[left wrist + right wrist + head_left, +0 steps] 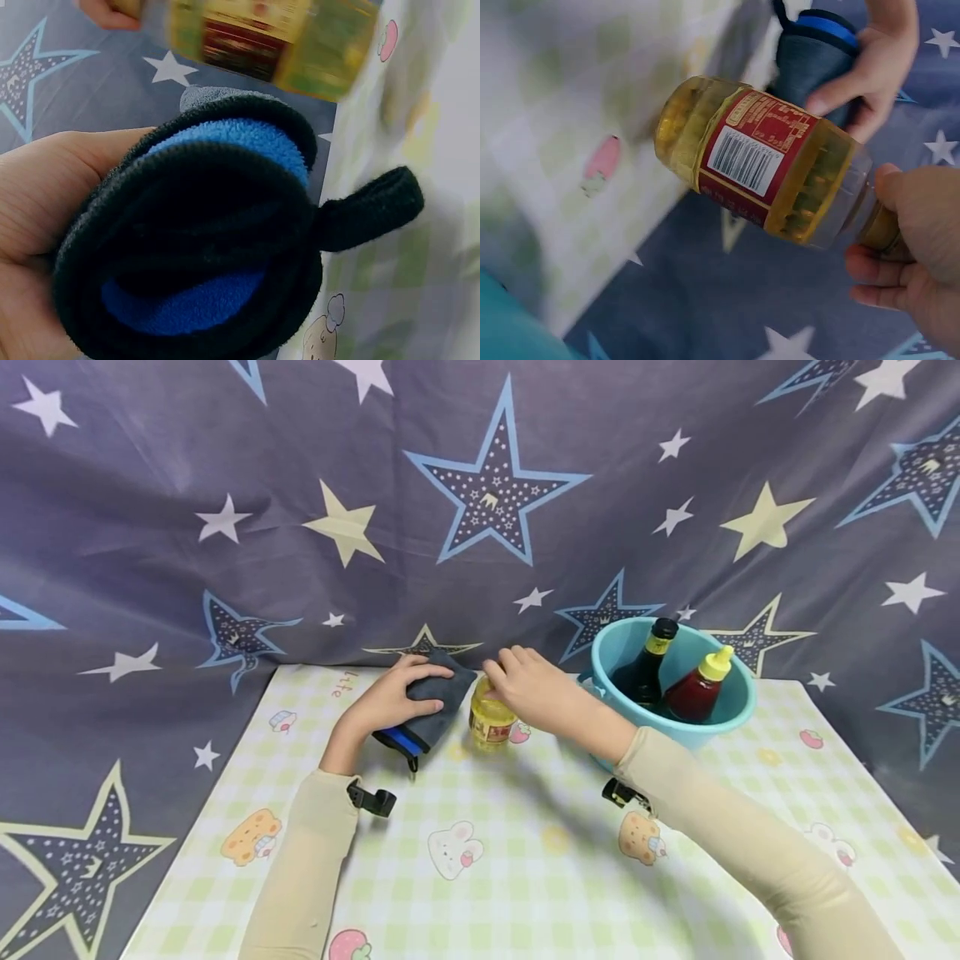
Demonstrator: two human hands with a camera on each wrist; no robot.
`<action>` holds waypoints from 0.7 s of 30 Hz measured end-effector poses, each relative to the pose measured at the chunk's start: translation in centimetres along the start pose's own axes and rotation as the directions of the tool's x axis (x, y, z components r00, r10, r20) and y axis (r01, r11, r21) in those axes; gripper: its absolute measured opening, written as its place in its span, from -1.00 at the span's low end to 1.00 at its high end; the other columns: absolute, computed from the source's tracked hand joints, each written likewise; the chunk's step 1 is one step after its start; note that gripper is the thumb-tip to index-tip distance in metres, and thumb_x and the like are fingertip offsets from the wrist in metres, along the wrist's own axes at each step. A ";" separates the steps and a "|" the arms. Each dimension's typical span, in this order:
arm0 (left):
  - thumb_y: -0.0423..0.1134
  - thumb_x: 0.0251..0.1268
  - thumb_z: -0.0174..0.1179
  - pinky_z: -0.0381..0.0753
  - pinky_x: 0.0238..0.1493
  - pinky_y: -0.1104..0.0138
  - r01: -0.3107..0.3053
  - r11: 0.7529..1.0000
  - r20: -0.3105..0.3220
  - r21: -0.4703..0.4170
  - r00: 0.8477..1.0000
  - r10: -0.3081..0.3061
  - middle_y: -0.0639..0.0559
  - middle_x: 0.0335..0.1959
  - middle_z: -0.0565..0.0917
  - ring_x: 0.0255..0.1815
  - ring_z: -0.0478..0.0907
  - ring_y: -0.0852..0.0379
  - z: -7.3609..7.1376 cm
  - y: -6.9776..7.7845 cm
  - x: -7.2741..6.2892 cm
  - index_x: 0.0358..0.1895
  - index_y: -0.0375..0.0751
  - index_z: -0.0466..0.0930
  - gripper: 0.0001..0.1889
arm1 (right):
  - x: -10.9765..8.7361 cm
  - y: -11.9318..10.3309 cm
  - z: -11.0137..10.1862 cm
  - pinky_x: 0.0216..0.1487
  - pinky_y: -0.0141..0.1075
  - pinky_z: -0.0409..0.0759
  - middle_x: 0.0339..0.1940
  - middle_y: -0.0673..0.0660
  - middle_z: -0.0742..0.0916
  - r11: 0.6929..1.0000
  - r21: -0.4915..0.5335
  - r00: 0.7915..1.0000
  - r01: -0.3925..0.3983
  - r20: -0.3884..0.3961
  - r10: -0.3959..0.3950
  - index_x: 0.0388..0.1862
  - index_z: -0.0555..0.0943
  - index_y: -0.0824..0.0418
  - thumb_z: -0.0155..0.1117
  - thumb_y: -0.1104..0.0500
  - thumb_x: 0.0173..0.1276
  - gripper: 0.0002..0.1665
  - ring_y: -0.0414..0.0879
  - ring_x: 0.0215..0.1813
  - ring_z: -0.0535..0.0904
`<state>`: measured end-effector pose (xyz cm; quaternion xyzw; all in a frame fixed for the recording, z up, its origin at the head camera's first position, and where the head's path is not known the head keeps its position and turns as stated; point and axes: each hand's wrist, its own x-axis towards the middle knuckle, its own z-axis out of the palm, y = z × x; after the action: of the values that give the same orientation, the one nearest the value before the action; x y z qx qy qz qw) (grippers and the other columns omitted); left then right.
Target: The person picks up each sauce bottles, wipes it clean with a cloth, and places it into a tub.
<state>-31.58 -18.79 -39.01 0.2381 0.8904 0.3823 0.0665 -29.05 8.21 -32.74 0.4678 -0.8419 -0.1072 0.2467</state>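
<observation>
My left hand grips a rolled dark grey cloth, its thumb on the near side. In the left wrist view the cloth shows a blue fuzzy lining, black edging and a loop sticking out. Just right of it, my right hand pinches an oil bottle by its gold cap from above. Yellow contents show through the clear bottle, which bears a red label with a barcode. In the head view it stands upright over the table, its base close to the tabletop.
A light blue bucket stands at the back right, behind my right forearm. Inside lean a dark sauce bottle and a red bottle with a yellow nozzle. A starry curtain hangs behind the checked table.
</observation>
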 end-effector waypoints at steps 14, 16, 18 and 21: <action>-0.21 0.39 0.34 0.24 0.43 -0.30 -0.016 1.000 0.018 0.022 1.000 0.016 -0.33 0.58 0.15 0.58 0.12 -0.41 0.2 0.1 0.1 0.41 -0.06 0.51 -0.47 | -0.9 4.2 -9.0 -0.13 -0.09 0.47 -0.38 0.17 0.50 0.989 0.135 0.990 0.065 -0.131 -0.048 -0.04 0.50 0.36 0.31 0.13 0.47 -0.68 0.07 -0.34 0.41; -0.22 0.38 0.35 0.24 0.43 -0.30 -0.021 0.999 0.018 0.025 1.000 0.020 -0.34 0.58 0.15 0.57 0.12 -0.42 0.2 0.3 0.0 0.40 -0.07 0.52 -0.47 | -1.3 5.0 -10.5 -0.13 -0.07 0.46 -0.39 0.18 0.51 0.988 0.141 0.987 0.066 -0.154 -0.044 -0.04 0.49 0.38 0.31 0.14 0.46 -0.67 0.10 -0.33 0.41; -0.22 0.38 0.35 0.24 0.43 -0.30 -0.025 0.999 0.019 0.029 1.000 0.024 -0.34 0.58 0.16 0.57 0.12 -0.42 0.3 0.4 0.0 0.40 -0.07 0.52 -0.47 | -1.7 5.8 -12.1 -0.17 -0.06 0.43 -0.40 0.20 0.51 0.989 0.132 0.985 0.071 -0.167 -0.048 -0.03 0.49 0.40 0.32 0.16 0.45 -0.66 0.12 -0.35 0.40; -0.21 0.38 0.35 0.24 0.42 -0.30 -0.026 0.999 0.023 0.030 0.999 0.025 -0.34 0.58 0.16 0.58 0.12 -0.42 0.5 0.6 0.0 0.40 -0.06 0.52 -0.47 | -2.5 7.1 -14.3 -0.20 -0.05 0.41 -0.40 0.23 0.52 0.991 0.112 0.983 0.077 -0.174 -0.057 -0.02 0.48 0.43 0.34 0.20 0.42 -0.65 0.15 -0.35 0.41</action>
<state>-31.22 -18.13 -38.89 0.2547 0.8922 0.3666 0.0682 -25.79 14.81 -18.43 0.5171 -0.8063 -0.0249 0.2860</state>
